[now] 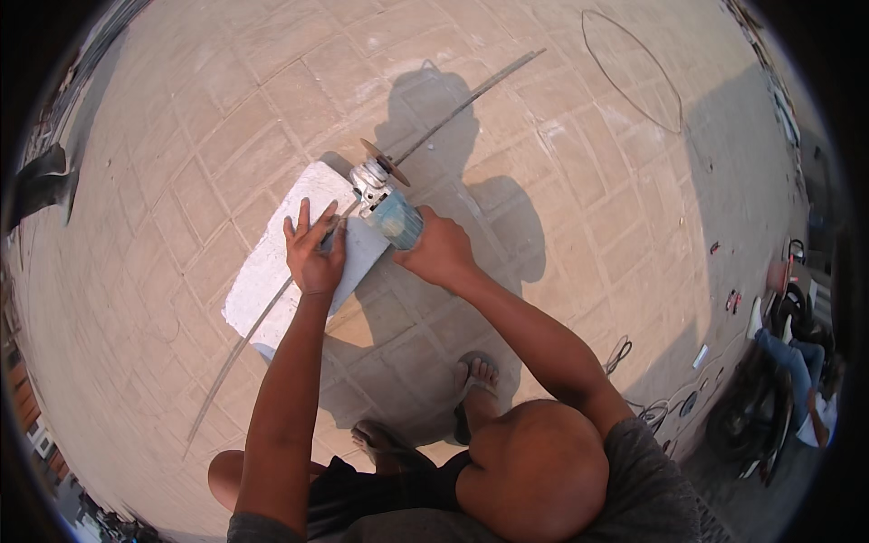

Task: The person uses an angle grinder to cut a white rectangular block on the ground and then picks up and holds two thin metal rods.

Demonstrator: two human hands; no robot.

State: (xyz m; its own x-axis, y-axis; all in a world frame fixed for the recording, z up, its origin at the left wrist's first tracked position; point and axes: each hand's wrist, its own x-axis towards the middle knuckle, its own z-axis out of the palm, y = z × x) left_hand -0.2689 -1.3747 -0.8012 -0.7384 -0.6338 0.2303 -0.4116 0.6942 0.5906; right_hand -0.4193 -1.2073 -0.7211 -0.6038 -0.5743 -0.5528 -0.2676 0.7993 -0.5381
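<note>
Looks like cutting the thin rod point(269, 309): right hand point(441, 249) wrapped round angle grinder point(395, 219), left hand point(314, 258) splayed on white block point(267, 258), disc point(391, 166) contact unclear; next needs steady bracing.

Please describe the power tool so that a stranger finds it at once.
On the paved ground lies a pale slab. By its far right corner, the right hand grips the angle grinder. Its blue body and brown disc distinguish it from the thin rod.

Paving point(235, 118): tan blocks, sunlit, partly shaded at right. Directly on it: pale slab point(273, 258), set diagonally; thin wire loop point(654, 59), upper right; dark cable point(618, 355), lower right; small red bits point(733, 300), far right.
</note>
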